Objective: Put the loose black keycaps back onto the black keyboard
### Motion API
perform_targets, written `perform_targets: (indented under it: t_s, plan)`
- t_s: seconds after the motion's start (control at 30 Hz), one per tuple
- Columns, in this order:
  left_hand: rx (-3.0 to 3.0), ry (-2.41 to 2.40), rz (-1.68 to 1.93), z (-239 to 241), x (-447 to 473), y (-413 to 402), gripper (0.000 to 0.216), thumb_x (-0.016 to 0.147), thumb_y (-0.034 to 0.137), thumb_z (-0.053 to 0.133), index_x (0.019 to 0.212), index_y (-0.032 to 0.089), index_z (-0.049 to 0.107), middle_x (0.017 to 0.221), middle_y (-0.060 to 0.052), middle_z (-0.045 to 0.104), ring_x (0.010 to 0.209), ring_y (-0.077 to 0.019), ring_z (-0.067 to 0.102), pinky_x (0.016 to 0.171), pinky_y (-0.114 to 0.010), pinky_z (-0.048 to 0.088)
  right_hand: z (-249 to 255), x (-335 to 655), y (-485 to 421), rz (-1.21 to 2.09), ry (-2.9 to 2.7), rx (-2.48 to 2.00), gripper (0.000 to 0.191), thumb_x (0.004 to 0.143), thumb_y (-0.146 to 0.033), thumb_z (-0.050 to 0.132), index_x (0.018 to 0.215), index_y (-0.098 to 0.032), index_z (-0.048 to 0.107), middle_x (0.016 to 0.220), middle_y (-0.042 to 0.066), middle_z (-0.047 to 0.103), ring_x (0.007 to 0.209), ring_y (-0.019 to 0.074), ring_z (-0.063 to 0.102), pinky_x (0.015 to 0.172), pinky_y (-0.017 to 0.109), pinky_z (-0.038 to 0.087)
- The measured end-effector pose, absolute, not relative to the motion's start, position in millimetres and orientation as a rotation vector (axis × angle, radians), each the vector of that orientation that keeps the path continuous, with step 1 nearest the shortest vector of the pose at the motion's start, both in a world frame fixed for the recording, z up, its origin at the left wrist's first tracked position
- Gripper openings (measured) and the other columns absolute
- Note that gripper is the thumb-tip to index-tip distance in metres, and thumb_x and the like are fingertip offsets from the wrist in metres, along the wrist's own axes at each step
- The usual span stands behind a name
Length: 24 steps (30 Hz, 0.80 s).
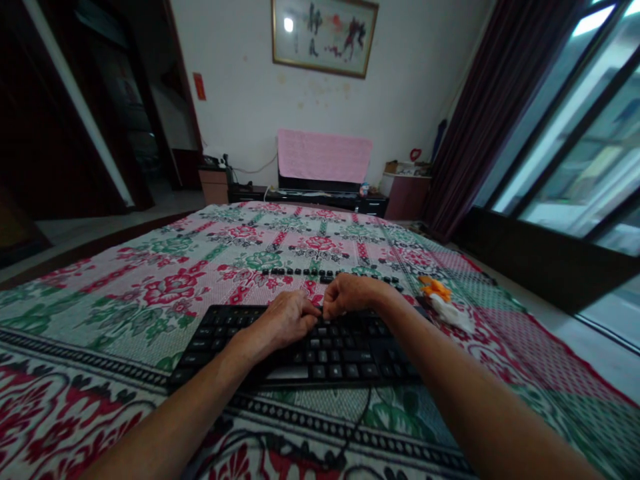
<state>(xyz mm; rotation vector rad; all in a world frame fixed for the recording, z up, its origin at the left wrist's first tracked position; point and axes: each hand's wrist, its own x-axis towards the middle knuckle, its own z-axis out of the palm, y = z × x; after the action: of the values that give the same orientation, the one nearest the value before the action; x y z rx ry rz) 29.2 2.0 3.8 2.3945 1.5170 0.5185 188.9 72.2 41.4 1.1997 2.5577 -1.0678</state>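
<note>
Left hand [289, 317] and right hand [349, 293], fingers pinched, contents unclear, are seemingly working the twelve-o'clock edge of the keyboard [333, 357], next needing precision.

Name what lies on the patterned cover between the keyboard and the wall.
In the head view, small black keycaps lie there, lined up on the cover beyond the keyboard.

1. Your black computer keyboard [323, 355] lies flat on the floral cloth [145, 323], its long side running left to right before you; many keys are seated, though its far middle is partly hidden.
2. Beyond its far edge, you see small black keycaps [314, 272] lying loose in a roughly straight row.
</note>
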Motion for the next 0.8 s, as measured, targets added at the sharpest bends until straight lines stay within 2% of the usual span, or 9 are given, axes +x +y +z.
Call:
perform_targets:
  t_s: [0.13,0.33,0.53,0.63,0.8]
  plan:
    - [2.391,1.51,0.534,2,29,3,0.024,0.069,0.027,0.045,0.083,0.024,0.064,0.071,0.0,0.059,0.067,-0.0114,0.05,0.059,-0.019,0.034,44,185,75,-1.09,2.444,1.272,0.015,0.053,-0.027,0.06,0.065,-0.016,0.062,0.052,-0.004,0.052,0.048,0.0058,0.04,0.045,0.018,0.032]
    - [2.425,1.438,0.505,3,29,3,0.024,0.071,0.025,0.042,0.074,0.022,0.065,0.065,0.001,0.057,0.062,-0.0096,0.048,0.055,-0.018,0.031,45,181,77,-0.984,2.374,1.311,0.023,0.05,-0.032,0.064,0.066,-0.016,0.06,0.055,-0.002,0.053,0.048,0.0066,0.043,0.046,0.019,0.035]
    - [2.398,1.432,0.492,6,30,1,0.023,0.071,0.024,0.043,0.074,0.021,0.065,0.061,0.001,0.057,0.064,-0.0098,0.048,0.056,-0.018,0.031,43,175,84,-0.925,2.31,1.294,0.031,0.045,-0.035,0.066,0.068,-0.016,0.059,0.059,-0.001,0.056,0.053,0.0094,0.048,0.05,0.021,0.038]
    - [2.401,1.451,0.499,8,31,0,0.023,0.071,0.024,0.043,0.075,0.021,0.065,0.063,0.001,0.057,0.064,-0.01,0.049,0.056,-0.018,0.031,42,182,82,-0.966,2.376,1.233,0.026,0.05,-0.033,0.064,0.069,-0.015,0.06,0.06,0.0,0.057,0.053,0.0092,0.048,0.049,0.021,0.037]
    - [2.408,1.463,0.519,8,30,0,0.024,0.07,0.024,0.044,0.082,0.022,0.064,0.069,0.001,0.059,0.065,-0.0103,0.049,0.058,-0.019,0.032,38,206,64,-0.948,2.823,0.973,0.024,0.067,-0.03,0.047,0.077,-0.016,0.063,0.06,-0.002,0.057,0.055,0.0084,0.047,0.052,0.019,0.034]
